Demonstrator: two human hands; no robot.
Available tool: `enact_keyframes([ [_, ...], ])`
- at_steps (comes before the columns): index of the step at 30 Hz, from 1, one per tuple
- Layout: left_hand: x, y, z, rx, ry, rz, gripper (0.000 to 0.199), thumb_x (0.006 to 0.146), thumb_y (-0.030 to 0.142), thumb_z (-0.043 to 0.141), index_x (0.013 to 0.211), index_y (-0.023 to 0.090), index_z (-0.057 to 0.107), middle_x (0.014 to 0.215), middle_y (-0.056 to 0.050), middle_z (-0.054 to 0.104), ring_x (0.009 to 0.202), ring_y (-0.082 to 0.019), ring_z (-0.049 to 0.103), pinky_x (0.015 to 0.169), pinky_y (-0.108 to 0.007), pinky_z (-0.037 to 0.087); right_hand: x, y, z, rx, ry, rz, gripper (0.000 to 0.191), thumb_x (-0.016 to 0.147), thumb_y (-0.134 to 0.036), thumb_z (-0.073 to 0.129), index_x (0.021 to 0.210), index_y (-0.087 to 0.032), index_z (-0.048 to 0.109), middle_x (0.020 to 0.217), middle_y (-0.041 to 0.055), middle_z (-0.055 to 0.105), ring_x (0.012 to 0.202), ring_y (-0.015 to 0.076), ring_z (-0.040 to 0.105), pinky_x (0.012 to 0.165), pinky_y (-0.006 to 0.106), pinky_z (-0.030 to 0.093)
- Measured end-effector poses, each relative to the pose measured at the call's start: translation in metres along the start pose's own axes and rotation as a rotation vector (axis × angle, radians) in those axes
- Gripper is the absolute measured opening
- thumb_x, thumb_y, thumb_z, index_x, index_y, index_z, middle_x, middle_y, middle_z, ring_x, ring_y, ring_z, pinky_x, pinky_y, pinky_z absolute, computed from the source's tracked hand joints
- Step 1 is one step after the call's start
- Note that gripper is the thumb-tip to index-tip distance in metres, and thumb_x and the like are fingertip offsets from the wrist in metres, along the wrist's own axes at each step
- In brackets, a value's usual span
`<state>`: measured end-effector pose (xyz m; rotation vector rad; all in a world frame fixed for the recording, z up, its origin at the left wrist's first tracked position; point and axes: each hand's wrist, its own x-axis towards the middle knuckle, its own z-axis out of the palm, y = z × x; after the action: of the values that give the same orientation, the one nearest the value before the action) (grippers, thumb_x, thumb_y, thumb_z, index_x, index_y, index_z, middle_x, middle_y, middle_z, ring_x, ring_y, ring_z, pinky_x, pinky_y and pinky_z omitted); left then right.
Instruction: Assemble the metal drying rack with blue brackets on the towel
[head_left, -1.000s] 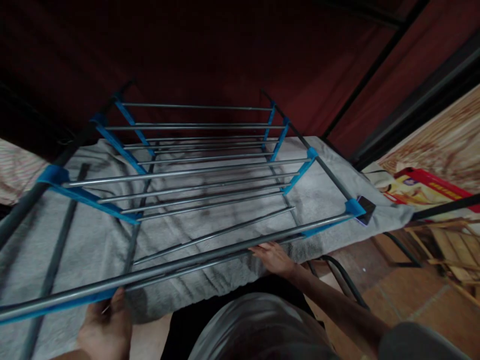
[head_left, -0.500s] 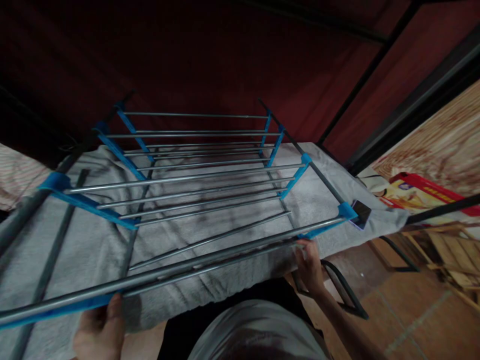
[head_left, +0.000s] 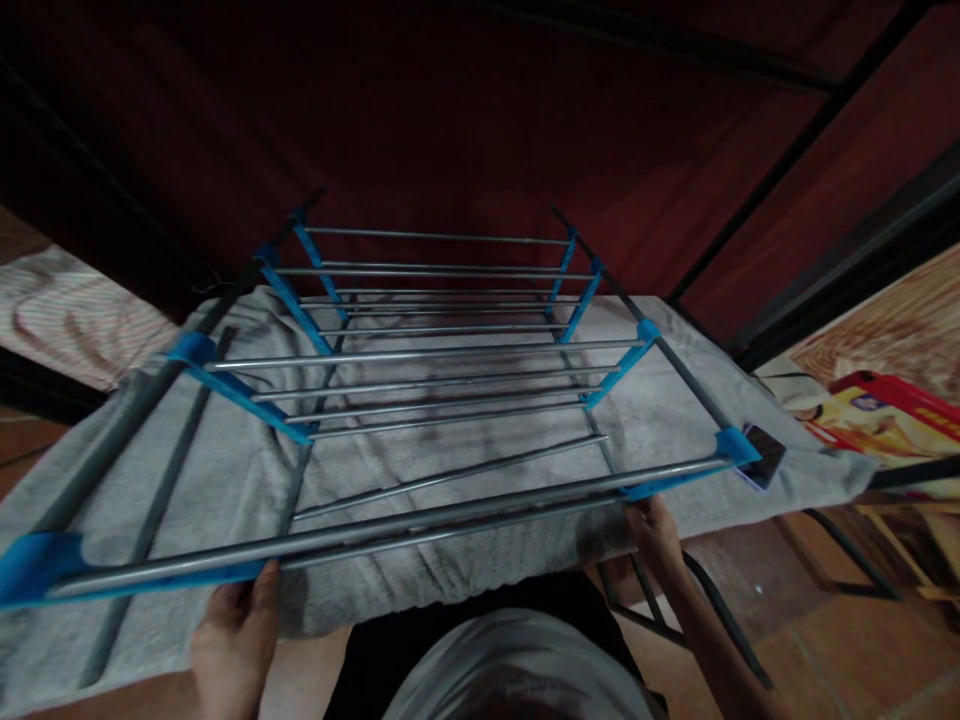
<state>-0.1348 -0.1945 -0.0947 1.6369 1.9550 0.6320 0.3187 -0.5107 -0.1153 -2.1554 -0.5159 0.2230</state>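
Observation:
A shoe rack (head_left: 450, 352) of grey metal tubes joined by blue plastic brackets lies on a grey blanket (head_left: 480, 462), its near side toward me. At its near left, the fingers of my left hand (head_left: 234, 632) are closed around the inner end of the long blue bracket (head_left: 210, 576). My right hand (head_left: 657, 538) grips the near right bracket (head_left: 679, 480) from below, at the end of the lower tube; its fingertips are partly hidden. Between the uprights, a slanting metal tube (head_left: 450, 477) runs across above the blanket.
A dark phone (head_left: 763, 457) lies on the blanket by the rack's right corner. Farther right are a red and yellow package (head_left: 892, 415) and wooden slats (head_left: 911, 535). Behind the rack rises a dark red panel (head_left: 450, 120). Black metal legs (head_left: 724, 610) stand on the tiled floor.
My view has swung left, so the rack and both hands appear farther right, and the rack's near left corner has come into sight. Both hands keep their hold on the brackets.

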Motion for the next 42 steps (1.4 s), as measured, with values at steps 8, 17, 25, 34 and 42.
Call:
enact_keyframes([
  [8,-0.005,-0.002,0.006,-0.003,0.095,0.091,0.037,0.076,0.058,0.049,0.070,0.022,0.054,0.070,-0.007,0.058,0.069,-0.025,0.056,0.061,-0.034,0.040,-0.003,-0.010,0.003,-0.237,0.079,0.074,0.031,0.074,-0.045,0.045,0.083,-0.020,0.061,0.067,0.0037,0.063,0.064,0.0238,0.058,0.062,0.034,0.040],
  [17,-0.007,-0.003,0.009,0.036,0.113,0.098,0.036,0.081,0.056,0.046,0.068,0.023,0.049,0.071,-0.006,0.054,0.069,-0.023,0.054,0.060,-0.032,0.037,-0.005,-0.012,0.006,-0.242,0.133,0.114,0.029,0.073,-0.049,0.046,0.076,-0.023,0.058,0.064,0.0041,0.061,0.059,0.0235,0.055,0.058,0.034,0.038],
  [25,-0.009,-0.001,0.010,-0.064,0.099,0.096,0.034,0.078,0.055,0.047,0.073,0.022,0.052,0.075,-0.006,0.058,0.076,-0.024,0.059,0.069,-0.035,0.045,0.000,0.001,0.005,-0.124,0.087,0.113,0.038,0.065,-0.056,0.055,0.081,-0.021,0.060,0.071,0.0068,0.064,0.068,0.0283,0.060,0.060,0.037,0.045],
  [34,-0.007,-0.004,0.006,-0.233,0.044,0.110,0.043,0.074,0.061,0.053,0.080,0.019,0.061,0.079,-0.007,0.066,0.078,-0.025,0.063,0.073,-0.036,0.050,-0.015,0.022,0.000,0.168,0.009,0.117,0.031,0.061,-0.049,0.070,0.077,-0.024,0.062,0.069,0.0081,0.066,0.066,0.0324,0.066,0.057,0.043,0.054],
  [42,0.000,-0.013,0.008,-0.240,0.041,0.146,0.046,0.075,0.062,0.055,0.081,0.018,0.064,0.075,-0.007,0.068,0.074,-0.025,0.064,0.069,-0.037,0.051,-0.029,-0.041,0.046,-0.051,-0.169,-0.453,0.027,0.092,-0.041,0.048,0.104,-0.030,0.069,0.108,0.0091,0.070,0.103,0.0315,0.066,0.090,0.052,0.056],
])
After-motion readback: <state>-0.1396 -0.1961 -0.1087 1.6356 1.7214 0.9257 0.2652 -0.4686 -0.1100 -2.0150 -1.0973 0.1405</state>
